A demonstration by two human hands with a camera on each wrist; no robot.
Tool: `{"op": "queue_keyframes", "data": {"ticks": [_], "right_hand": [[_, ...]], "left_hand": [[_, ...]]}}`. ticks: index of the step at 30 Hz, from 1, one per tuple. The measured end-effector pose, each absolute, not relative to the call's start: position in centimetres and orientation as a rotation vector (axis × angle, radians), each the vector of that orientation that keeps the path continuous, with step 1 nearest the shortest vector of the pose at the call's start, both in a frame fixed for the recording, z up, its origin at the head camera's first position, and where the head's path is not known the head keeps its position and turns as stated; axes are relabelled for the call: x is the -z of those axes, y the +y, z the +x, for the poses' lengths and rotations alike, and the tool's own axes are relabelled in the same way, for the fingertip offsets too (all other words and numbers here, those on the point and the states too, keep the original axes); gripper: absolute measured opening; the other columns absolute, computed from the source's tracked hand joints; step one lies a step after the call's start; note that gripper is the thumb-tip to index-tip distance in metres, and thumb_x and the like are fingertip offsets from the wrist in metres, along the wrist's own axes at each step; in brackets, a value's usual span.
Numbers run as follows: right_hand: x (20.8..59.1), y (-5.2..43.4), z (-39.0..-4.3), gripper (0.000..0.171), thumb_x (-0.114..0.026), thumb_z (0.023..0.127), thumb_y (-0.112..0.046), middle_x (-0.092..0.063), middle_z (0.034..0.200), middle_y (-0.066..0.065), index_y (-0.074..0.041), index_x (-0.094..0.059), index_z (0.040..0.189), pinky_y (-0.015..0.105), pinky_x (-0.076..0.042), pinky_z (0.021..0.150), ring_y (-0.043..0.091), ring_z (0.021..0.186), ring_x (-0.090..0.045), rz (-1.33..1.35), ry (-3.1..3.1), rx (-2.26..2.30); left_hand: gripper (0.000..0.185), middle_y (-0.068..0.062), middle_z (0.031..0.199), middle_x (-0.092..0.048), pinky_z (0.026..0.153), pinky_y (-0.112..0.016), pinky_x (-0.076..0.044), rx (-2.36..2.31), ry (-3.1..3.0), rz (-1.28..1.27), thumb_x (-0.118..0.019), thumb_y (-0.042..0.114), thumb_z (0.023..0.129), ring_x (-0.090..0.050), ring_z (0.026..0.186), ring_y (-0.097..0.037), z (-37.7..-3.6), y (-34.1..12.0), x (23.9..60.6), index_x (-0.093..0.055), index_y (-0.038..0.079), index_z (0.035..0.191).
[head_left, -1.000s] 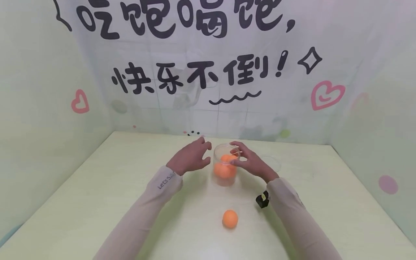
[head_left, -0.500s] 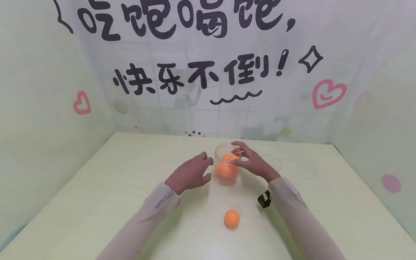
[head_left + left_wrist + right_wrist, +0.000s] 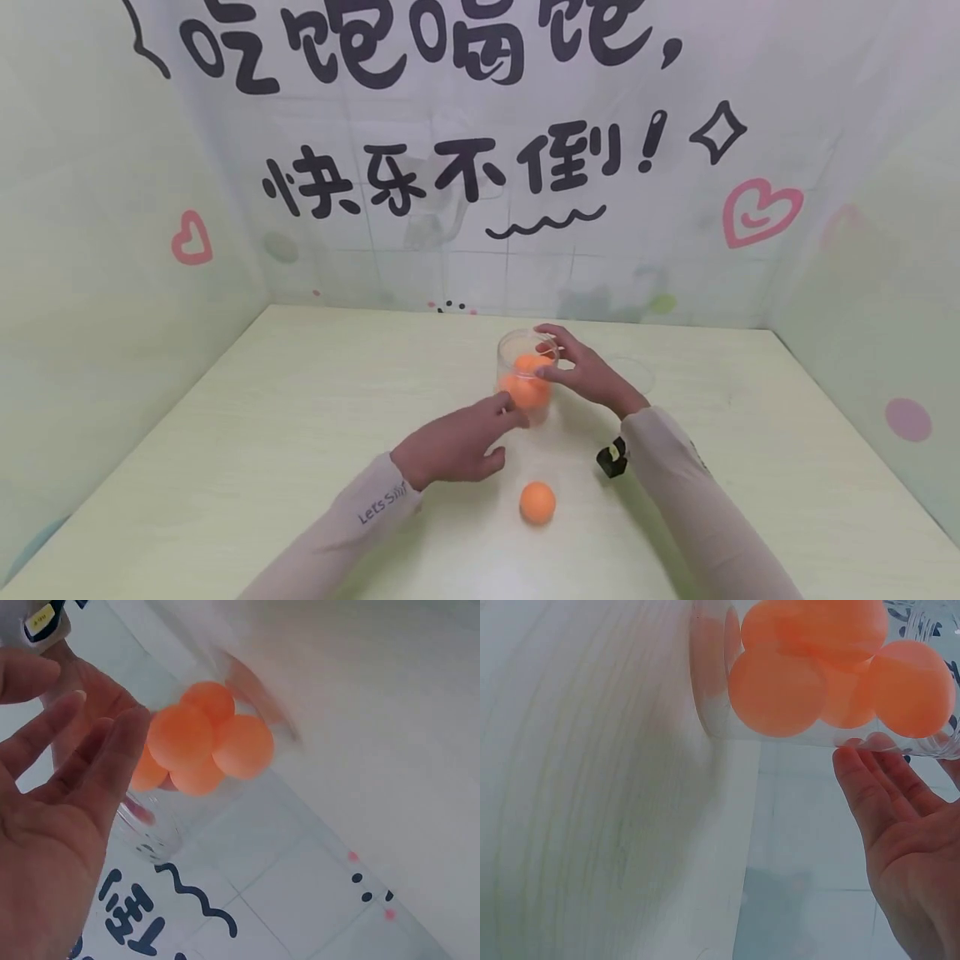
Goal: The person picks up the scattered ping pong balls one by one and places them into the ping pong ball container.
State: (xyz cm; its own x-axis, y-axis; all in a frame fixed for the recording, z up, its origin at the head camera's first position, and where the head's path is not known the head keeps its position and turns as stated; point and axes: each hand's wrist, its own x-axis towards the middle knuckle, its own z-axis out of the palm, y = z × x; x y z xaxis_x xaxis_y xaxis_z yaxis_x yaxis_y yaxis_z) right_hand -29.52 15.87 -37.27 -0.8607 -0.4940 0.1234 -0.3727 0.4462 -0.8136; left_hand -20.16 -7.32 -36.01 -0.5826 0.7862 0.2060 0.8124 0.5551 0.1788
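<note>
A clear jar (image 3: 514, 347) stands upright near the back of the table, with several orange ping-pong balls (image 3: 529, 392) inside. My right hand (image 3: 585, 373) holds its upper right side, thumb toward me and fingers behind. The right wrist view shows those fingers (image 3: 855, 784) against the clear wall. My left hand (image 3: 459, 442) holds nothing; its fingers are loosely bent, and in the head view they overlap the jar's lower front left. The left wrist view shows its fingertips beside the balls. One loose ping-pong ball (image 3: 537, 503) lies on the table in front of the jar, right of my left hand.
A thin transparent disc (image 3: 632, 375) lies on the pale table (image 3: 322, 392) behind my right wrist. A small black block (image 3: 612, 458) shows beside the right cuff. A printed back wall (image 3: 480, 275) and side walls enclose the table.
My left hand has come toward me and to the right, from beside the jar's top to its lower front. The right hand stays on the jar, and the loose ball has not moved.
</note>
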Motion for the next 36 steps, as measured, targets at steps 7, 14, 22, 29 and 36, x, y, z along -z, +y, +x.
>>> {"op": "queue_keyframes", "data": {"ticks": [7,14,22,29,36], "right_hand": [[37.4,16.0,-29.6,0.062,-0.061,0.091,-0.027,-0.052,0.134,0.018,-0.018,-0.032,0.145,0.053,-0.040,0.098,0.036,0.123,-0.049,-0.815,2.565,1.397],[37.3,15.9,-29.6,0.062,-0.061,0.090,-0.031,-0.051,0.134,0.015,-0.025,-0.032,0.145,0.054,-0.039,0.099,0.034,0.124,-0.048,-0.765,2.559,1.380],[37.4,15.9,-29.7,0.061,-0.062,0.090,-0.030,-0.052,0.133,0.015,-0.023,-0.033,0.144,0.054,-0.039,0.099,0.034,0.123,-0.049,-0.779,2.565,1.385],[37.4,15.9,-29.7,0.061,-0.062,0.090,-0.029,-0.053,0.133,0.015,-0.023,-0.034,0.144,0.053,-0.039,0.099,0.033,0.123,-0.049,-0.781,2.569,1.389],[37.3,16.0,-29.7,0.062,-0.062,0.090,-0.031,-0.052,0.133,0.015,-0.023,-0.033,0.145,0.053,-0.039,0.099,0.033,0.123,-0.048,-0.773,2.569,1.383]], "left_hand": [[0.040,-0.003,0.108,-0.054,0.071,-0.013,-0.041,0.313,-2.706,-1.513,-0.061,0.007,0.081,-0.050,0.080,-0.009,-18.4,-6.1,36.7,-0.057,0.010,0.121],[0.051,-0.001,0.111,-0.052,0.069,-0.008,-0.036,0.295,-2.754,-1.589,-0.068,0.018,0.076,-0.049,0.084,-0.006,-17.1,-5.1,37.7,-0.055,0.015,0.126],[0.052,0.002,0.112,-0.052,0.068,-0.006,-0.034,0.200,-2.701,-1.638,-0.071,0.026,0.076,-0.049,0.087,-0.004,-16.5,-3.7,38.0,-0.054,0.019,0.125],[0.049,0.004,0.108,-0.053,0.064,-0.006,-0.031,0.140,-2.668,-1.656,-0.071,0.025,0.075,-0.047,0.084,-0.003,-16.5,-3.1,38.4,-0.055,0.020,0.120],[0.029,0.006,0.096,-0.052,0.063,-0.008,-0.032,0.059,-2.657,-1.656,-0.067,0.007,0.076,-0.047,0.080,-0.004,-16.7,-2.7,38.3,-0.059,0.018,0.101]]}}
